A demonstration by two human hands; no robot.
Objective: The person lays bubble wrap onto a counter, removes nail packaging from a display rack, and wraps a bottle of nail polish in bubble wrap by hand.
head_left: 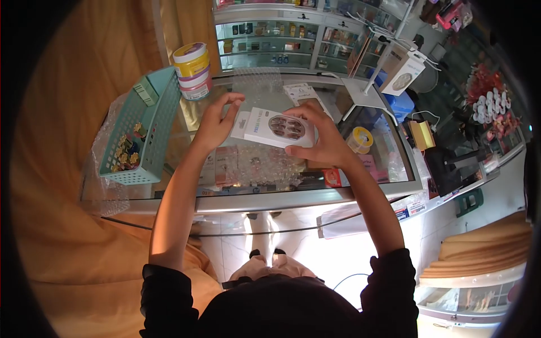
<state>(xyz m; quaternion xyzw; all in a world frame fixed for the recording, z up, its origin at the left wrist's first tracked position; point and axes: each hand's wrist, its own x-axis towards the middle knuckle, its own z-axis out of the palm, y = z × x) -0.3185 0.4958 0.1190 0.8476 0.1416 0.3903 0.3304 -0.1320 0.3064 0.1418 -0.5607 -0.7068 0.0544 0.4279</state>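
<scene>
In my right hand [322, 135] is a white box of press-on nails [260, 128], gripped at its right end by thumb and fingers. An oval window in the box shows several dark nails. My left hand [218, 119] is held just left of the box, thumb and fingers apart in a curve, with nothing between them. Both hands are over the glass counter [225, 194]. Behind the box lies a white printed packet [301, 93], partly covered by my right hand.
At the left stands a green basket [160, 132] with small flowered items. Stacked tubs [193, 73] are behind it. A white stand [360, 93], another nail box [403, 73] and a yellow tape roll [360, 139] are at the right. Bubble wrap [256, 79] lies at the back.
</scene>
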